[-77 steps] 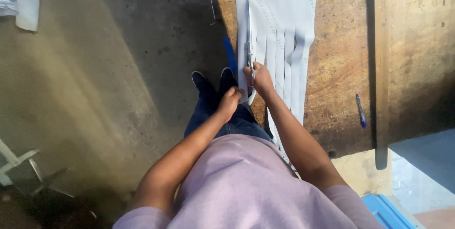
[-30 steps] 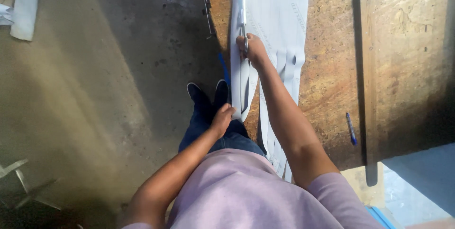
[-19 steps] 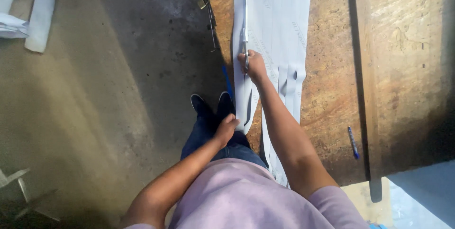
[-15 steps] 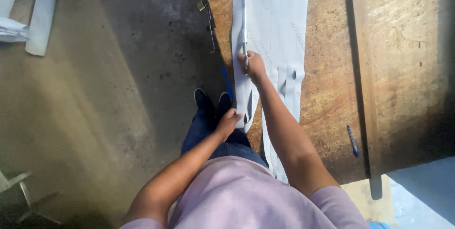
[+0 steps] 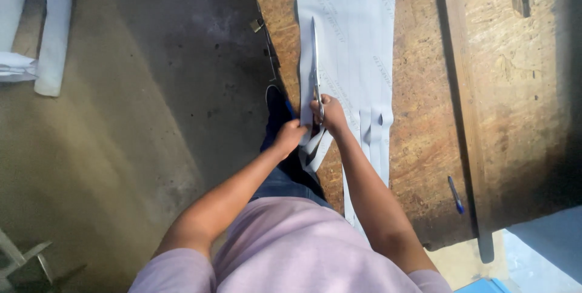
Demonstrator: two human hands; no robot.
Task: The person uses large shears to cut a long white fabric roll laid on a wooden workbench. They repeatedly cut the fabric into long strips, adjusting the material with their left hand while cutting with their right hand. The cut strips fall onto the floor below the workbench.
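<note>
With my right hand point(image 5: 329, 114) gripping the scissors point(image 5: 315, 65) in the pale cloth point(image 5: 357, 38) on the wooden table point(image 5: 418, 87), I'd keep my left hand point(image 5: 290, 135) pinching the cut strip point(image 5: 315, 144) taut.

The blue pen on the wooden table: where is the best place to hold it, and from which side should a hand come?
Grip the pen around the middle of its barrel, coming from above with the fingers closing across its width. It lies flat on the table, slim and slightly slanted, with bare wood on both long sides. A long dark strip runs close on its right, so the left side probably gives more room.
</note>
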